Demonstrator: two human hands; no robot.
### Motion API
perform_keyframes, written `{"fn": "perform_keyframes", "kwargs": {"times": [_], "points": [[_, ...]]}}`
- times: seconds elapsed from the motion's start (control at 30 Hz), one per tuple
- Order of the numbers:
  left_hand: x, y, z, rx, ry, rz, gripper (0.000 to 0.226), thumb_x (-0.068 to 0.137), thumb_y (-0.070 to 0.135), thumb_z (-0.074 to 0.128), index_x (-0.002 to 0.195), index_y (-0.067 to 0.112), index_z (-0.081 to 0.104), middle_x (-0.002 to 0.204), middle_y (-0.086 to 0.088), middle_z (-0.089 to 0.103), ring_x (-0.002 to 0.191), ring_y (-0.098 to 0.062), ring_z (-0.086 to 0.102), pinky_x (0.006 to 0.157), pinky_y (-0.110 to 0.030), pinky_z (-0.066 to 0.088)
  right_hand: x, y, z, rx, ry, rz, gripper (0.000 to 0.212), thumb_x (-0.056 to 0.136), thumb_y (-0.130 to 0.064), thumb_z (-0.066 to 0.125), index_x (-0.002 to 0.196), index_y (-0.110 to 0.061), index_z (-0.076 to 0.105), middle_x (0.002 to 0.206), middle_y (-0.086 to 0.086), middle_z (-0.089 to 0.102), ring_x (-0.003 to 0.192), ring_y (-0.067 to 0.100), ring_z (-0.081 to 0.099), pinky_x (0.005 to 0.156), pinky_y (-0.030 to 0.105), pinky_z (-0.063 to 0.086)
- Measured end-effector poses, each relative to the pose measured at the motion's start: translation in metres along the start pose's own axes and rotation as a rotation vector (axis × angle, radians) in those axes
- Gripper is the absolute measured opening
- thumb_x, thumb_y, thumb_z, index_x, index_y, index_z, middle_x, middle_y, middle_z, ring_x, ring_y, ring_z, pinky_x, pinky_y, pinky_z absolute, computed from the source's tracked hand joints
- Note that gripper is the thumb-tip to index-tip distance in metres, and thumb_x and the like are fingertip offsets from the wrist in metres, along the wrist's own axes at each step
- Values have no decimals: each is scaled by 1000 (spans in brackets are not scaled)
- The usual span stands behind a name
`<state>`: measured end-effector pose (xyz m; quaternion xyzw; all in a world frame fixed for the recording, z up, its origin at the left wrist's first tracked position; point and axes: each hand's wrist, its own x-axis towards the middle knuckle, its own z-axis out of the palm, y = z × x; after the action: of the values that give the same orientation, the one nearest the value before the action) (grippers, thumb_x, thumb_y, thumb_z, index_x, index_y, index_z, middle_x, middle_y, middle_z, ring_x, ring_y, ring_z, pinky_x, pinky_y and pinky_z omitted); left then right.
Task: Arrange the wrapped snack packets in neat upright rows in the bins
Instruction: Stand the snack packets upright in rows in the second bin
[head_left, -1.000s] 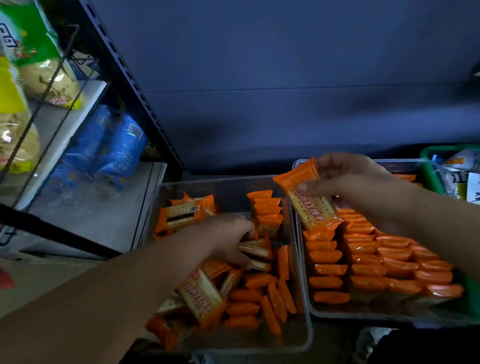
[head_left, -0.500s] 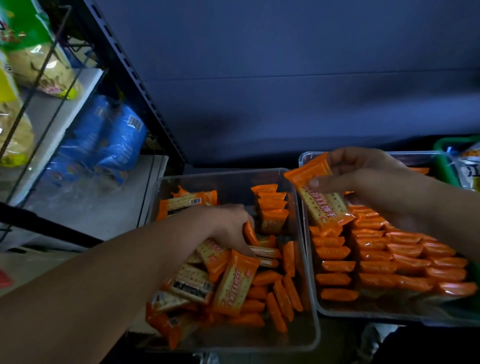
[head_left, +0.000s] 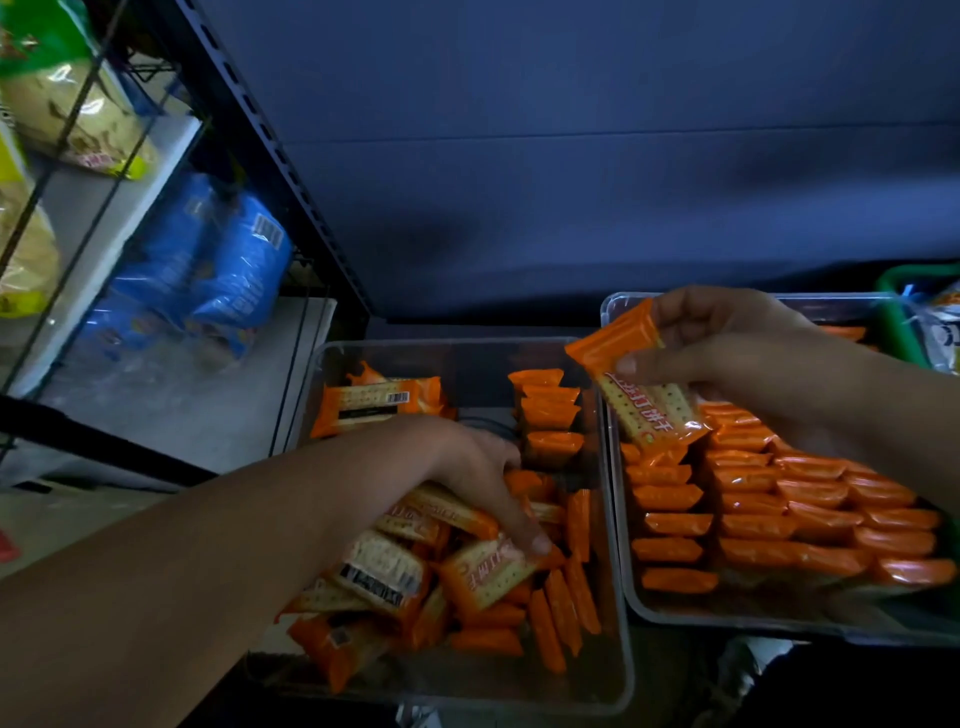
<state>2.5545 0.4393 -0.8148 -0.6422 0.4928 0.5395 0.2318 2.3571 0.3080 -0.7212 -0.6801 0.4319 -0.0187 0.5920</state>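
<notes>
Most of the work, by my reckoning, sits in the left bin (head_left: 519, 675), the one nearest me. A jumbled heap (head_left: 415, 582) of orange snack packets fills its near half, lying flat, crossed and tipped every way. A few along its right side stand on edge but splay out, not in a line. The left hand (head_left: 467, 467) is down on top of that heap, fingers spread over the packets. Whether it has actually closed on any of them I cannot tell.

Beside it, the right bin (head_left: 727, 623) looks close to finished. Three rows (head_left: 779, 519) of packets stand upright and tight, running from the near edge toward the back. Above the far end of the leftmost one, the right hand (head_left: 737, 364) pinches a single packet (head_left: 649, 405) by its top, thumb in front, and it hangs tilted just over the packets below. I would guess it is the next to be slotted in.

Further back in the left bin, a short row (head_left: 548, 410) stands against the right wall. A flat packet (head_left: 379, 402) lies off to the far left.

Beyond all this are a green basket (head_left: 893, 312) and blue bags (head_left: 208, 270) on a shelf.
</notes>
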Motion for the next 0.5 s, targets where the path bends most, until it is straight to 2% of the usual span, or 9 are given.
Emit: {"fn": "perform_keyframes", "kwargs": {"times": [0.03, 0.1, 0.17, 0.23, 0.27, 0.37, 0.43, 0.5], "points": [[0, 2, 0, -1, -6, 9, 123, 64, 79, 81, 163, 35, 24, 170, 7, 24, 155, -25, 28, 123, -50, 31, 0, 0, 0, -8, -2, 1, 43, 69, -26, 89, 109, -26, 73, 97, -2, 81, 93, 20, 77, 98, 51, 53], [-1, 4, 0, 4, 15, 18, 117, 62, 72, 88, 159, 35, 34, 164, 8, 35, 149, -24, 37, 119, -49, 38, -1, -1, 1, -14, -7, -5, 41, 73, -24, 89, 110, -26, 72, 98, -2, 81, 94, 20, 77, 100, 54, 52], [-2, 6, 1, -15, 36, 36, 93, 62, 66, 91, 143, 37, 55, 144, 10, 55, 132, -21, 55, 110, -46, 48, -3, -2, 2, -8, -6, -14, 41, 74, -23, 88, 111, -24, 71, 98, -1, 80, 93, 20, 77, 101, 55, 53], [-2, 7, 4, -63, 63, 55, 72, 64, 57, 94, 127, 41, 63, 126, 14, 65, 116, -17, 63, 103, -44, 54, -4, -3, 3, -20, -1, -26, 42, 75, -22, 88, 112, -25, 69, 99, 1, 80, 96, 23, 76, 101, 57, 53], [-5, 7, 4, -88, 94, 53, 74, 65, 54, 94, 130, 41, 61, 125, 14, 64, 115, -17, 63, 101, -44, 55, -5, -3, 4, -27, -1, -34, 44, 74, -22, 88, 112, -25, 68, 101, 3, 79, 98, 25, 76, 101, 58, 54], [-15, 5, 3, -116, 228, 43, 101, 66, 51, 93, 151, 40, 40, 139, 11, 55, 122, -19, 57, 99, -41, 55, -8, -4, 8, -35, -2, -68, 46, 72, -20, 88, 112, -26, 66, 103, 4, 77, 98, 23, 75, 99, 53, 55], [-20, 0, 3, -162, 302, 56, 100, 64, 51, 92, 149, 44, 40, 136, 12, 57, 116, -16, 60, 97, -41, 57, -9, -4, 12, -42, 14, -96, 44, 72, -23, 89, 109, -27, 66, 97, 1, 78, 93, 20, 75, 92, 44, 57], [-24, -6, 3, -241, 349, 69, 87, 65, 47, 92, 139, 47, 48, 123, 13, 64, 107, -14, 64, 94, -43, 59, -9, -2, 17, -46, 43, -134, 45, 73, -26, 89, 111, -30, 65, 94, -2, 77, 87, 15, 74, 83, 37, 57]]}}
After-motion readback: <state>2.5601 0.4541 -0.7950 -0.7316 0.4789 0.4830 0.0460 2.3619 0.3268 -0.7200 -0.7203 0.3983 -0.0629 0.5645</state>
